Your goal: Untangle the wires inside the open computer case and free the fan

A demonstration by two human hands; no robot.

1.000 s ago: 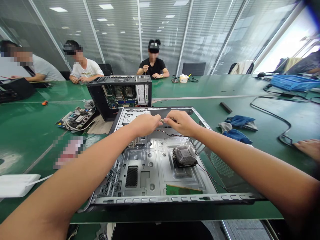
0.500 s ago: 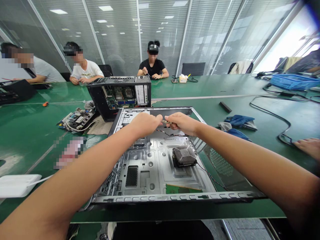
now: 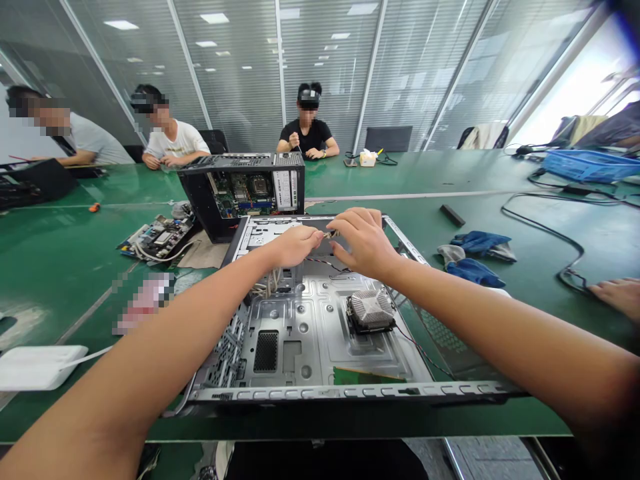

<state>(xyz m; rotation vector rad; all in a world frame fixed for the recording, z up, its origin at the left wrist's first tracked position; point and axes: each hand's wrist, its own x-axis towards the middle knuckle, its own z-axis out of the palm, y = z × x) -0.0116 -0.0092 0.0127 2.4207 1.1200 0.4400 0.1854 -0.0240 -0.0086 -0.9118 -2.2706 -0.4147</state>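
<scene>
In the head view, the left hand (image 3: 295, 245) and right hand (image 3: 365, 241) meet above the far end of the open computer case (image 3: 350, 392). Both are pinched shut on one small cable connector (image 3: 330, 235), which I'd say is too small for a fuller grip. The case lies flat, open side up, keeping its heatsink (image 3: 371, 310) within reach.

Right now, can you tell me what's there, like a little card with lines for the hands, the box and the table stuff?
Left hand: pinches a small plug
Right hand: fingers curled at the plug's other end, grip unclear
Case: open, flat on the green table, under both hands
In the case: heatsink, wires
Behind it: second case with a board inside
Left of it: loose board
Right of it: blue gloves
Far right: another person's hand
</scene>
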